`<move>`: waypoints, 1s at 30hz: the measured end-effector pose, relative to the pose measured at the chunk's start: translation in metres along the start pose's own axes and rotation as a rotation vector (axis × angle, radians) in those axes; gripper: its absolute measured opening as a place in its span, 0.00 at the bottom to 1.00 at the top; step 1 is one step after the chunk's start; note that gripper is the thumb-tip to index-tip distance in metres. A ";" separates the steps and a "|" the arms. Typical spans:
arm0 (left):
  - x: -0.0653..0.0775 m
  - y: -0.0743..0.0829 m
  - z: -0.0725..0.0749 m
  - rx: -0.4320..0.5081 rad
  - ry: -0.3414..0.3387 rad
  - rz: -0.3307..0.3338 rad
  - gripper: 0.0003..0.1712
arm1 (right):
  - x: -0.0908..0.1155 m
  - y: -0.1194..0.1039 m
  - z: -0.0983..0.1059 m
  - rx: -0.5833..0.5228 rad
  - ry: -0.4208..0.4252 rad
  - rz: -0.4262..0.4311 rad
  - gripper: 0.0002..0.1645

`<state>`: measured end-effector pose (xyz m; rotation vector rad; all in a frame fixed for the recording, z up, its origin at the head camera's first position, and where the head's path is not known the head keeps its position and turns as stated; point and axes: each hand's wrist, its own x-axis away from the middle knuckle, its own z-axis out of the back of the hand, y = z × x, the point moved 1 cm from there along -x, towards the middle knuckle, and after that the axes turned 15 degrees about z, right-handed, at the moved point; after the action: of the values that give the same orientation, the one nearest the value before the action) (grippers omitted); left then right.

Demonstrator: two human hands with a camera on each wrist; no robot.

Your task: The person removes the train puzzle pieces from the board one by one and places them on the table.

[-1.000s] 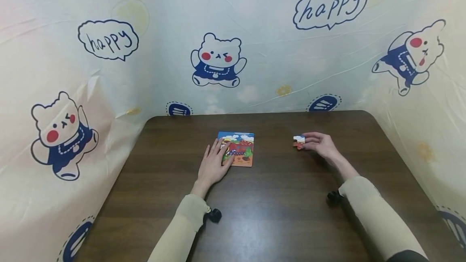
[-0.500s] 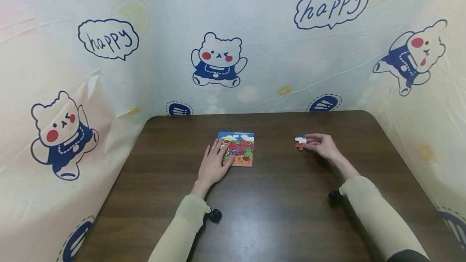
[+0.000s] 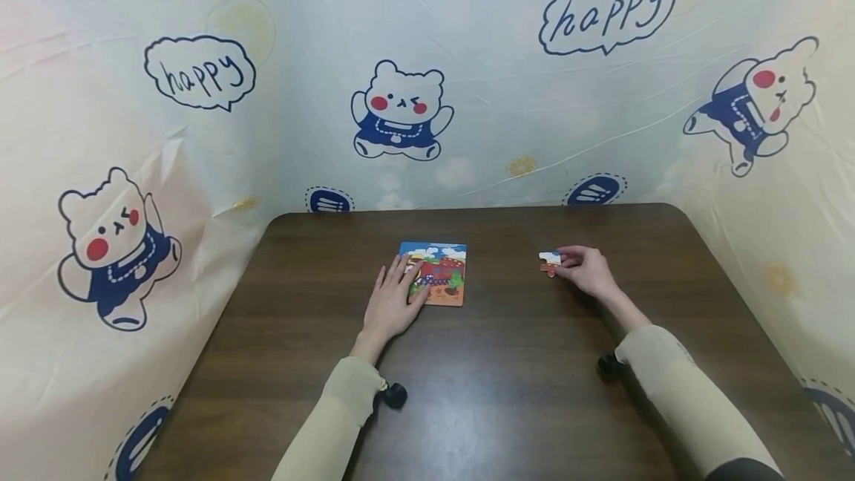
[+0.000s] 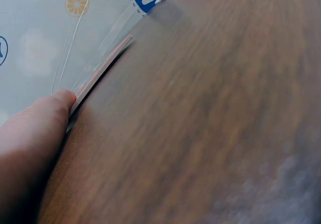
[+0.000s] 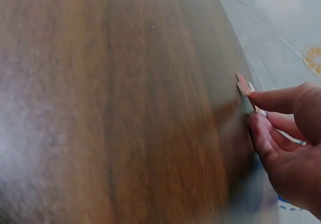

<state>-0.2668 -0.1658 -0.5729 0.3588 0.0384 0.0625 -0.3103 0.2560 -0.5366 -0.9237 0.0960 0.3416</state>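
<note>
A small colourful jigsaw puzzle lies flat towards the back of the table, its picture (image 3: 449,273) showing clouds, red shapes and a green tree. My left hand (image 3: 392,305) rests on its left side with the fingers straight and spread, covering part of the picture. In the left wrist view the thumb (image 4: 55,106) sits at the edge of the puzzle (image 4: 103,66). To the right, my right hand (image 3: 590,271) pinches a small puzzle piece (image 3: 549,261) of white, blue and red between thumb and fingers. The right wrist view shows the piece (image 5: 244,86) edge-on, close over the table.
The dark wooden table (image 3: 454,392) has rounded back corners. A printed cloth (image 3: 494,95) with bears and "happy" bubbles hangs behind it and along both sides. Black wrist devices (image 3: 394,396) sit at both cuffs.
My right wrist and sleeve have shifted slightly left, and the piece has tilted and moved a little in the fingers' grip. My left hand and the puzzle have stayed put.
</note>
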 end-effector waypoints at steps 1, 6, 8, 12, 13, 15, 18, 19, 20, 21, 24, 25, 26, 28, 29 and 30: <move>0.000 0.000 0.000 0.001 0.001 0.000 0.41 | 0.000 -0.001 -0.001 0.025 0.004 0.009 0.25; 0.001 0.000 -0.001 0.012 0.012 -0.001 0.40 | -0.002 -0.005 -0.005 0.106 0.018 0.057 0.24; 0.001 0.000 -0.002 0.017 0.017 -0.003 0.40 | -0.002 -0.007 -0.006 0.122 0.020 0.074 0.25; 0.000 0.000 -0.002 0.019 0.021 -0.008 0.40 | -0.001 -0.009 -0.008 0.158 0.029 0.092 0.25; 0.000 -0.001 -0.002 0.017 0.020 -0.008 0.40 | -0.001 -0.009 -0.008 0.164 0.035 0.088 0.24; 0.000 -0.001 -0.002 0.010 0.016 -0.006 0.40 | -0.001 -0.010 -0.008 0.176 0.052 0.082 0.24; 0.000 -0.001 -0.001 0.012 0.009 -0.003 0.40 | -0.003 -0.013 -0.010 0.161 0.078 0.063 0.24; 0.000 -0.001 -0.001 0.013 0.009 -0.003 0.40 | -0.005 -0.015 -0.011 0.145 0.083 0.055 0.24; -0.001 -0.001 0.000 0.015 0.008 -0.003 0.40 | -0.006 -0.017 -0.012 0.126 0.087 0.052 0.24; -0.001 0.000 0.000 0.017 0.007 -0.002 0.40 | -0.009 -0.019 -0.014 0.106 0.091 0.048 0.24; -0.001 0.001 0.001 0.015 0.001 0.000 0.40 | -0.015 -0.027 -0.020 0.058 0.077 0.052 0.25; -0.001 0.001 0.001 0.012 -0.001 0.001 0.40 | -0.017 -0.030 -0.022 0.049 0.070 0.051 0.25; -0.001 0.001 0.002 0.010 -0.004 0.002 0.40 | -0.019 -0.032 -0.025 0.044 0.060 0.054 0.25; -0.001 0.001 0.001 0.007 -0.007 0.003 0.40 | -0.024 -0.037 -0.031 0.040 0.037 0.057 0.25; -0.001 0.001 0.001 0.008 -0.007 0.002 0.40 | -0.026 -0.039 -0.034 0.040 0.026 0.061 0.25; -0.001 0.000 0.001 0.007 -0.007 0.003 0.40 | -0.028 -0.042 -0.037 0.039 0.014 0.066 0.25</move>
<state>-0.2674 -0.1659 -0.5721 0.3660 0.0311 0.0639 -0.3204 0.1964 -0.5211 -0.8854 0.1457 0.3929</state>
